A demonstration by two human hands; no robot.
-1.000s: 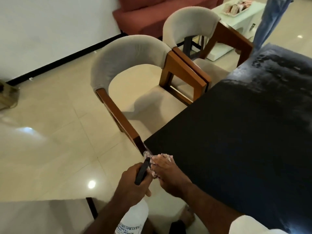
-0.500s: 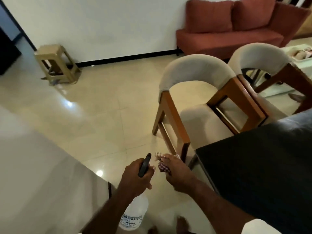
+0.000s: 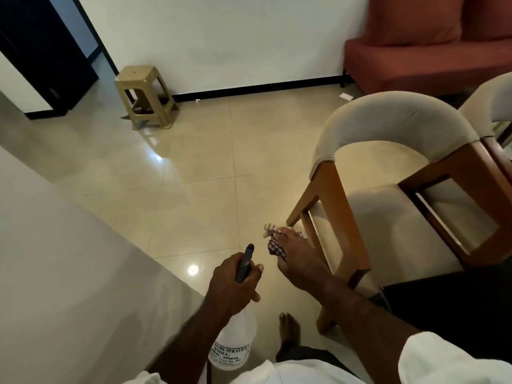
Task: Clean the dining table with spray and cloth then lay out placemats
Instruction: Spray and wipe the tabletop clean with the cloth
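Observation:
My left hand (image 3: 234,284) grips a white spray bottle (image 3: 234,345) by its black trigger head, the bottle hanging down below the fist. Just to its right, my right hand (image 3: 297,259) is closed on a crumpled checked cloth (image 3: 274,245), held in the air over the floor. Only a dark corner of the dining table (image 3: 454,309) shows at the lower right, right of both hands. No placemats are in view.
A cushioned wooden chair (image 3: 388,173) stands close to the table corner, a second one (image 3: 496,106) behind it. A grey counter surface (image 3: 61,261) fills the lower left. A plastic stool (image 3: 144,95) sits by the far wall, a red sofa (image 3: 421,51) at upper right. My bare foot (image 3: 289,331) is on the tiled floor.
My view has swung left, away from the table, so most of the tabletop has left the frame. Both hands lifted off the table corner and now hang over the floor, still holding bottle and cloth.

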